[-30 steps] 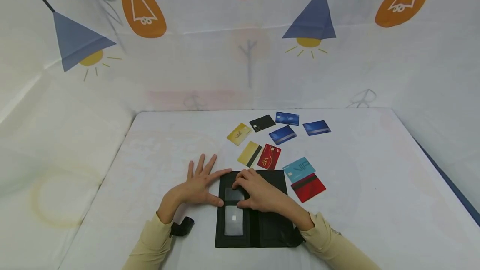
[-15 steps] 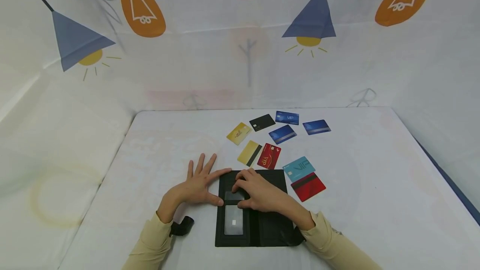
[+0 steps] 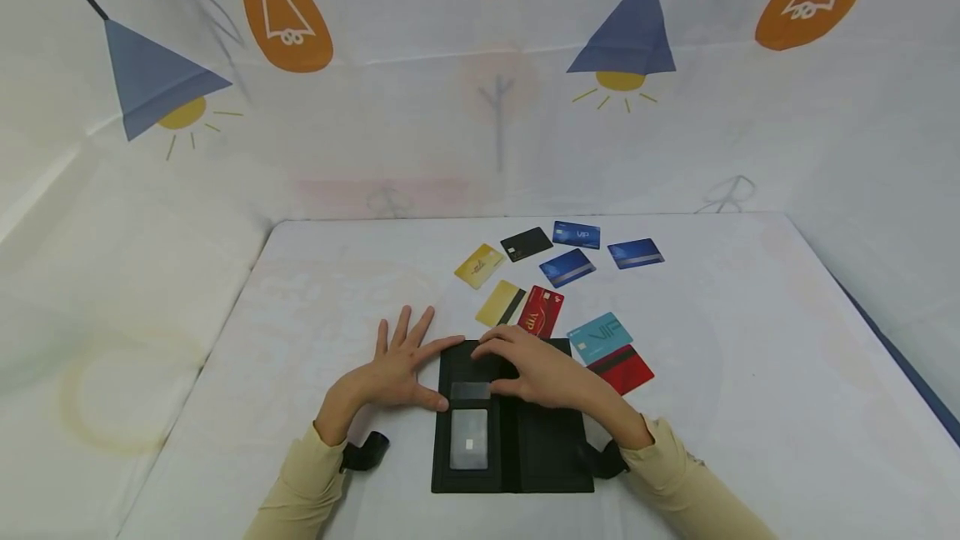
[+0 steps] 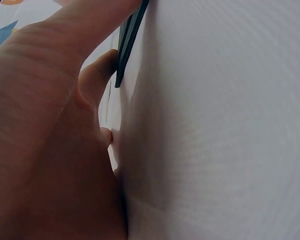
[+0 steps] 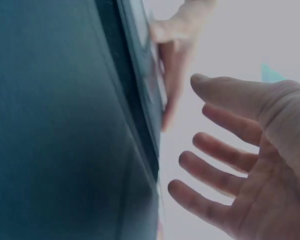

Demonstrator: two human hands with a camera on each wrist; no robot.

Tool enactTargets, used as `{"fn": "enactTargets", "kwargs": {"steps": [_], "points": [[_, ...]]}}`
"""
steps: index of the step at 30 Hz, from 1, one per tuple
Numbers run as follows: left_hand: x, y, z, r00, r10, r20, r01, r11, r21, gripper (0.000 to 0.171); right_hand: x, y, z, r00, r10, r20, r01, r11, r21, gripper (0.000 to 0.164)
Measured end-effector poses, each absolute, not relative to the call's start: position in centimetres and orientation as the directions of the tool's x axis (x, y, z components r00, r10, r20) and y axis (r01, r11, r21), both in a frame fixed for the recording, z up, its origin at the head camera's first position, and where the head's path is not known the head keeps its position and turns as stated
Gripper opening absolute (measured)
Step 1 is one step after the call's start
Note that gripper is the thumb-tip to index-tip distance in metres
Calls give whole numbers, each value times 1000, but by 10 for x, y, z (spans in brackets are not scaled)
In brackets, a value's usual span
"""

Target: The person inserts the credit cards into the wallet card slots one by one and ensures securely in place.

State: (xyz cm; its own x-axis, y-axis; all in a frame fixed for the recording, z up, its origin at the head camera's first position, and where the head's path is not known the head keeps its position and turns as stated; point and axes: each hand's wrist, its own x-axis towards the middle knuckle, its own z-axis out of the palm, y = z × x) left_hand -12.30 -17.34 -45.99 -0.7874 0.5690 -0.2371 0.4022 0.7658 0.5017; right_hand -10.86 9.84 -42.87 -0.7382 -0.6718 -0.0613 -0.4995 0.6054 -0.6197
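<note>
A black card wallet [image 3: 555, 457] lies spread open near the table's front. Its left panel has a clear window [image 3: 468, 440], with a translucent strip [image 3: 470, 391] above it. My left hand [image 3: 393, 377] is spread on the table, thumb and index finger touching the wallet's left edge; the left wrist view shows those fingers at the dark edge [image 4: 130, 42]. Over the wallet's upper middle hovers my right hand [image 3: 543, 369]. In the right wrist view, its loosely bent fingers [image 5: 205, 170] hold nothing and stand apart from the wallet.
Beyond the wallet lie several cards: a gold card [image 3: 480, 265], a black card [image 3: 527, 244], blue cards [image 3: 567, 267], and a red VIP card [image 3: 542, 311]. To its right, a teal card [image 3: 600, 337] overlaps a red striped card [image 3: 626, 369]. A patterned white cloth [image 3: 420, 123] rises behind the table.
My right hand has come up off the wallet's left panel and moved slightly right and away, uncovering more of the translucent strip. The left hand stays in place.
</note>
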Motion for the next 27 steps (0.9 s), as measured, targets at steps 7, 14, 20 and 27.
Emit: {"fn": "enactTargets", "kwargs": {"steps": [7,14,20,27], "points": [[-124,-173,-460,-791,562,-242,391,769,506,91,-116,119,-420,-786,-618,-22,-456,603,-654,44],[-123,-172,-462,-793,558,-244,388,772,503,91,-123,143,-413,-833,-553,-1,-428,646,-632,51],[-123,-172,-461,-793,559,-241,387,768,510,90,-130,166,-409,-878,-479,-17,-373,705,-603,54],[-123,-172,-460,-796,556,-241,382,769,513,90,-138,186,-410,-882,-466,-71,-357,759,-545,56]]}}
